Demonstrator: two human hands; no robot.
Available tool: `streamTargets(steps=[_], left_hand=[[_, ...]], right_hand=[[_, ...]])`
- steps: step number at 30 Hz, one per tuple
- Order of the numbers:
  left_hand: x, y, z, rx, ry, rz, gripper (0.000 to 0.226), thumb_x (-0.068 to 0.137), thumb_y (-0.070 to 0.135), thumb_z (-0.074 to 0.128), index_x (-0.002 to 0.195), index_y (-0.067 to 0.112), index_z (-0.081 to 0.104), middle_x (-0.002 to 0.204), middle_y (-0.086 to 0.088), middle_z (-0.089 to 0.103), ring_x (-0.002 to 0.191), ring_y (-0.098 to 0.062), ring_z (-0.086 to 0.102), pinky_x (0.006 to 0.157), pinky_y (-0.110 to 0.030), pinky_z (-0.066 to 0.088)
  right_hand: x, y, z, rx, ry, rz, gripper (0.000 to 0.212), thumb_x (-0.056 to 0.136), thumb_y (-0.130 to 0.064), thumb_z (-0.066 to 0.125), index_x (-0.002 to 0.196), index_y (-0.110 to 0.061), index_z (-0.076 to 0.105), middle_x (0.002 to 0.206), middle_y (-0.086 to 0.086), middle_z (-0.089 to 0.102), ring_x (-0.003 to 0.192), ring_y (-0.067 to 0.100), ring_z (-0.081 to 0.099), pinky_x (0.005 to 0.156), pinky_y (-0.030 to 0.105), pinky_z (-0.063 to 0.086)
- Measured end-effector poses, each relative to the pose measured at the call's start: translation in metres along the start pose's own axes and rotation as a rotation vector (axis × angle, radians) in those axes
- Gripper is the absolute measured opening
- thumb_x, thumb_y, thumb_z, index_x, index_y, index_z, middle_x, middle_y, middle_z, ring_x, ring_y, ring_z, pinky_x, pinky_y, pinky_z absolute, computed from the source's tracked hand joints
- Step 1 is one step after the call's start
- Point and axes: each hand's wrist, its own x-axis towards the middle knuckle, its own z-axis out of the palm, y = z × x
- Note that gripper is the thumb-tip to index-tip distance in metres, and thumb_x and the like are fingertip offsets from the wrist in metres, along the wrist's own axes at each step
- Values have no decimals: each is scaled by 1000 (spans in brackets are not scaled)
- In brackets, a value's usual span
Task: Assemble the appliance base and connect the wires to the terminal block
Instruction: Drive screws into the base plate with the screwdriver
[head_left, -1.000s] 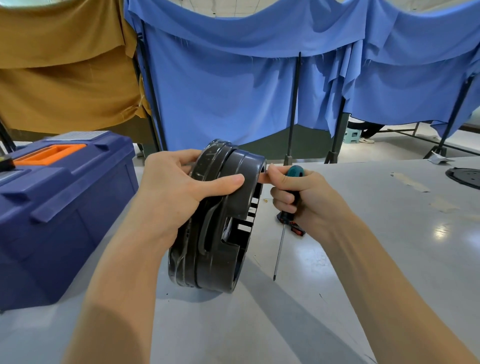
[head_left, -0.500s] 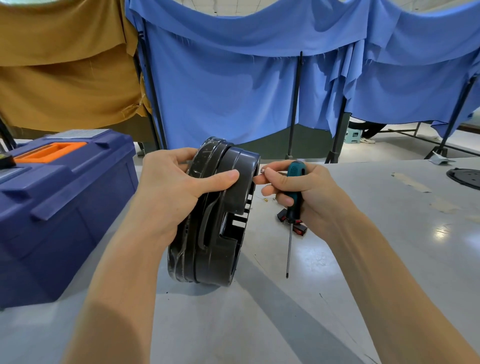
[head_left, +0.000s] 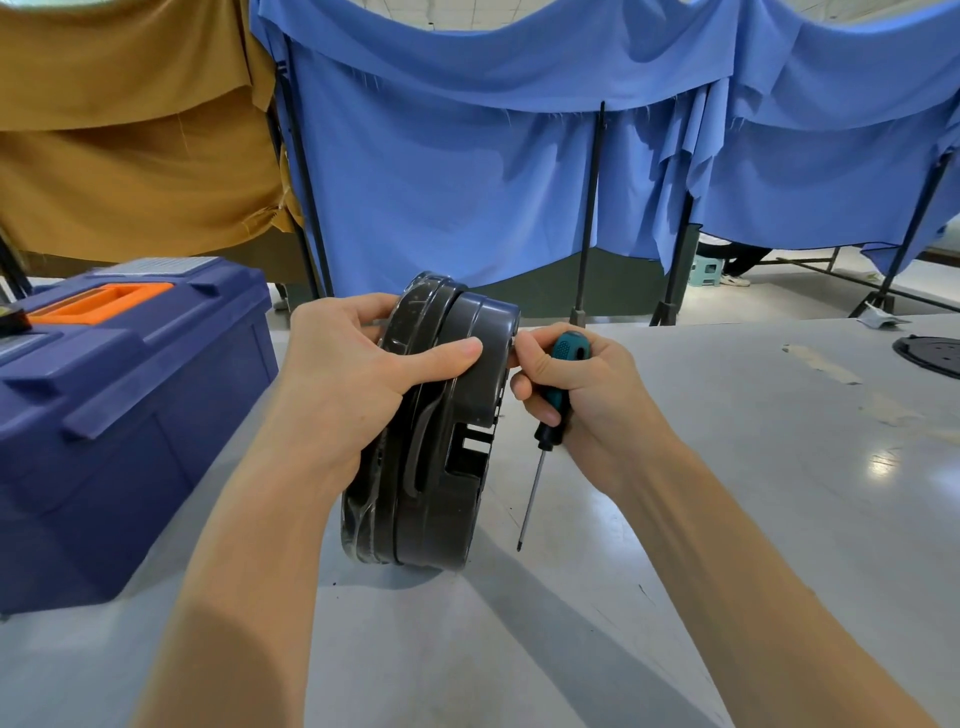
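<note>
The round dark grey appliance base (head_left: 441, 467) stands on its edge on the pale table (head_left: 727, 467). My left hand (head_left: 353, 379) grips its upper rim, thumb laid across the outer shell. My right hand (head_left: 576, 395) holds a screwdriver with a teal and black handle (head_left: 563, 358), its thin shaft (head_left: 530, 499) pointing down toward the table. The fingertips of that hand touch the base's right upper edge. The side of the base facing right, with its slots, is mostly hidden; no wires or terminal block show.
A blue toolbox (head_left: 114, 415) with an orange handle sits at the left, close to my left forearm. A flat black round part (head_left: 930, 353) lies at the table's far right edge. Blue and brown cloth screens hang behind the table.
My right hand has moved back left so its fingertips meet the base's upper right edge again. The screwdriver shaft swung slightly. The base stays upright in my left hand.
</note>
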Motion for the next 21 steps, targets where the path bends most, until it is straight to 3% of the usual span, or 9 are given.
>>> streamTargets(steps=[5,11,17,21], left_hand=[[0,-1,0,-7,-7,12,40,54,25,90,90,19,74,81,-3,77,71,-23,75,63,-36,61],[-1,0,0,-25,-23,17,35,56,21,89,87,20,75,80,-2,77,69,-23,75,58,-30,60],[-1,-1,0,-46,-25,-1,25,59,20,89,82,22,78,77,-3,76,67,-24,75,55,-28,58],[-2,0,3,-34,3,9,22,62,18,89,79,28,78,74,-2,76,64,-23,74,54,-29,58]], right_hand=[[-2,4,4,0,26,-20,12,89,2,63,77,-2,61,60,5,63,47,14,56,37,19,37],[-5,5,8,127,16,89,12,88,-3,62,77,-1,58,56,6,58,38,11,47,40,18,37],[-11,-1,16,15,168,27,6,85,-1,68,81,-1,65,56,7,63,44,15,57,37,21,41],[-12,-17,14,-39,175,143,4,87,2,66,90,1,67,68,8,72,46,14,63,38,18,44]])
